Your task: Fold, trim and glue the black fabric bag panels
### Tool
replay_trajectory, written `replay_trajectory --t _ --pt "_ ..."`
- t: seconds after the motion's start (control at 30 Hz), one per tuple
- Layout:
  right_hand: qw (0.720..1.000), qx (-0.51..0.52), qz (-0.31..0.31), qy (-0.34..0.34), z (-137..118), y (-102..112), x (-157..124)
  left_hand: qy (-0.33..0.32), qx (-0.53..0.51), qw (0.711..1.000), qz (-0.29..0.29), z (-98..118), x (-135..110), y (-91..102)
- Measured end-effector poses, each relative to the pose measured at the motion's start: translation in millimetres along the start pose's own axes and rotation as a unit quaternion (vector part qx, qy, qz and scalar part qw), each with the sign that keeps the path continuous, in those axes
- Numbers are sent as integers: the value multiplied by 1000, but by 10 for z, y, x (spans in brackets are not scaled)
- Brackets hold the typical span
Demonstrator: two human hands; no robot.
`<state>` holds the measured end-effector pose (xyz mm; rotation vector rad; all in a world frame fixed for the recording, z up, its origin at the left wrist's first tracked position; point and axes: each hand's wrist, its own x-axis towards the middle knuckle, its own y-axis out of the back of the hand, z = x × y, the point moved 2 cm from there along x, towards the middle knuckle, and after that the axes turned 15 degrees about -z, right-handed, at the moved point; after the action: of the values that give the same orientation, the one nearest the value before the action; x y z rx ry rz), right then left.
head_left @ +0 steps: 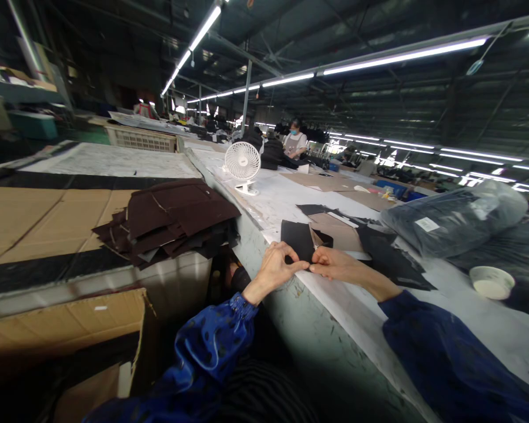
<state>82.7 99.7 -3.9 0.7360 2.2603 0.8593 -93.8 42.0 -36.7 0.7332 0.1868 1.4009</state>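
My left hand (pixel 277 267) and my right hand (pixel 335 263) meet at the near edge of a long white worktable (pixel 335 305). Both pinch the lower edge of a small black fabric piece (pixel 297 238) that lies on the table just beyond my fingers. Thumb and fingers of each hand are pressed together on it. A tan cardboard pattern (pixel 339 232) lies right behind the piece, with more black cut pieces (pixel 388 258) to its right. Both forearms wear blue sleeves.
A stack of dark brown fabric pieces (pixel 171 220) sits on the left table over cardboard. A white desk fan (pixel 243 164) stands farther along. Bagged dark bundles (pixel 454 217) and a white bowl (pixel 492 282) lie at right. A person works far back.
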Motion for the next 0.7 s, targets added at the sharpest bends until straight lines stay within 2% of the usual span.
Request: replay_trajectory --t 0.27,0.5,0.6,0.7 --pt "998 -45 25 -29 78 6 50 37 33 999 5 29 51 -68" --pt "995 -83 39 -50 -86 -1 50 45 58 997 -15 34 88 -62" --pt "990 -110 80 -48 -115 97 -48 47 65 997 -22 46 101 -59" --pt "986 -125 100 -40 -88 306 -195 45 66 997 -22 61 150 -87"
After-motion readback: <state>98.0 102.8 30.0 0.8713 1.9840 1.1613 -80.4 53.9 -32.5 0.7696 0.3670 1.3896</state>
